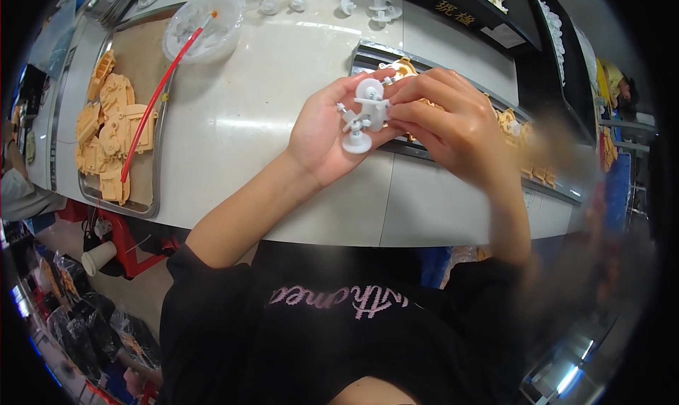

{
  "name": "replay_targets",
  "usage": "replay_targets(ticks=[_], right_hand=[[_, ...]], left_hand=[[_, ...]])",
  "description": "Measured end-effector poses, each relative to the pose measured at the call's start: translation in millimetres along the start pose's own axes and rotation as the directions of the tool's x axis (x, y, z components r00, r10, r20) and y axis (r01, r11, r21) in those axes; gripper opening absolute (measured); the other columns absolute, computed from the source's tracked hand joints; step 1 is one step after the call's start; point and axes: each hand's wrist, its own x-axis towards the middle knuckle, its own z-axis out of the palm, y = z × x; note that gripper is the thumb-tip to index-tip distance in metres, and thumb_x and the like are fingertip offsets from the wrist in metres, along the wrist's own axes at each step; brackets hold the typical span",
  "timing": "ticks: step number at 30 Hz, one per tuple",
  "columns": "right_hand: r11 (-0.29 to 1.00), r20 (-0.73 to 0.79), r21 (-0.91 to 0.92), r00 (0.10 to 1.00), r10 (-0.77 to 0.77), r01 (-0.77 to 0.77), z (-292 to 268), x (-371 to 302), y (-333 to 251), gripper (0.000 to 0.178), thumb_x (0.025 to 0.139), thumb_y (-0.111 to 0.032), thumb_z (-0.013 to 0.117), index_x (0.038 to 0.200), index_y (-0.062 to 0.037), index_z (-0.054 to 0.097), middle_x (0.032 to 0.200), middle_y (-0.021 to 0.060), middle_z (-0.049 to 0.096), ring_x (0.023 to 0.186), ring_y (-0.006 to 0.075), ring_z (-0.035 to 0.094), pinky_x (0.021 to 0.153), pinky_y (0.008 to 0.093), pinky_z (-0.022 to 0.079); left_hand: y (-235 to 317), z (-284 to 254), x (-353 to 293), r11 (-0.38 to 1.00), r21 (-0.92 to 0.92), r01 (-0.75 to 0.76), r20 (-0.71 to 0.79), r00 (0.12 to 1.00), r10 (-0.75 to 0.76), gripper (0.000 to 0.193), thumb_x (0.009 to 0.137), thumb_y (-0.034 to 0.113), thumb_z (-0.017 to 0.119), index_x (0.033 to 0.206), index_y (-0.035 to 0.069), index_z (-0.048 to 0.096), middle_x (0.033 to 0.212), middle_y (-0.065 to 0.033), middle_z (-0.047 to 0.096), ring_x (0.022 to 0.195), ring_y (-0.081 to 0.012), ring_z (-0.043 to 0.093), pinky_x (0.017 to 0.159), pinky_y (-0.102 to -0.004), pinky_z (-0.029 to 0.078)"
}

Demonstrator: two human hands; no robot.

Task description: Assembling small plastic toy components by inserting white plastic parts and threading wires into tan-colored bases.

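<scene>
My left hand (319, 133) is turned palm up and cupped over the table, cradling several small white plastic wheel parts (357, 142) with discs and short shafts. Fingers bent, my right hand (453, 119) comes over from the right and pinches one of these parts at its edge above the left palm. The right fingertips hide some of the parts. Just behind both hands lies a long metal tray (362, 57) with yellow-cream plastic housings (403, 67) in it.
At the left, a metal tray (157, 193) holds cream plastic housings (117, 133). A translucent bowl (230, 34) with a thin red stick (159, 97) stands over its far corner. More white wheel parts (382, 10) lie at the back. Black bins (513, 34) stand at the far right.
</scene>
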Motion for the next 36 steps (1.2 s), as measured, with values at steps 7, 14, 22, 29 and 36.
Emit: replay_targets(ticks=[7,14,22,29,36], right_hand=[[0.984,-0.409,0.071,0.895,0.179,-0.164,-2.9,-8.1,23.0,0.014,0.07,0.001,0.073,0.081,-0.0039,0.067,0.081,0.0063,0.064,0.075,0.0223,0.062,0.062,0.0298,0.051],[0.958,-0.304,-0.061,0.92,0.248,-0.279,36.1,-19.7,53.6,0.012,0.074,0.001,0.072,0.084,-0.0014,0.066,0.084,0.0062,0.065,0.077,0.0203,0.063,0.067,0.029,0.05],[0.956,-0.231,-0.147,0.949,0.216,-0.254,37.6,-12.1,52.3,0.011,0.073,-0.003,0.071,0.083,-0.0041,0.066,0.085,0.0025,0.064,0.078,0.0209,0.062,0.067,0.0308,0.05],[0.95,-0.133,-0.188,0.965,0.226,-0.249,35.8,-11.5,50.9,0.009,0.076,-0.005,0.069,0.084,-0.0042,0.066,0.083,0.003,0.063,0.078,0.0217,0.061,0.067,0.0321,0.05],[0.952,-0.073,-0.092,0.956,0.285,-0.291,26.7,-11.6,44.1,0.007,0.08,-0.002,0.065,0.087,-0.0019,0.065,0.084,0.0056,0.061,0.078,0.0233,0.06,0.067,0.0329,0.049]], left_hand=[[6.4,3.1,-0.2,0.98,-0.183,-0.08,-0.045,0.996,0.073,0.032,0.096,0.016,0.036,0.119,-0.004,0.045,0.12,-0.0227,0.054,0.117,-0.0338,0.051,0.105,-0.0511,0.041],[18.3,-10.7,2.7,0.936,-0.316,-0.152,-0.008,0.988,0.157,0.035,0.097,0.014,0.037,0.124,-0.007,0.045,0.129,-0.0227,0.049,0.127,-0.0334,0.045,0.111,-0.0486,0.033],[19.1,-16.4,4.4,0.94,-0.297,-0.165,-0.002,0.985,0.172,0.035,0.097,0.014,0.036,0.124,-0.007,0.045,0.128,-0.0228,0.05,0.126,-0.0334,0.045,0.111,-0.0477,0.034],[17.9,-15.8,5.0,0.946,-0.261,-0.191,-0.048,0.982,0.185,0.034,0.096,0.013,0.038,0.123,-0.007,0.046,0.127,-0.0227,0.05,0.125,-0.0345,0.046,0.11,-0.0476,0.035],[17.1,-16.0,6.3,0.948,-0.253,-0.194,-0.062,0.981,0.184,0.034,0.096,0.013,0.038,0.123,-0.007,0.046,0.126,-0.0233,0.05,0.124,-0.0346,0.047,0.11,-0.0475,0.036]])
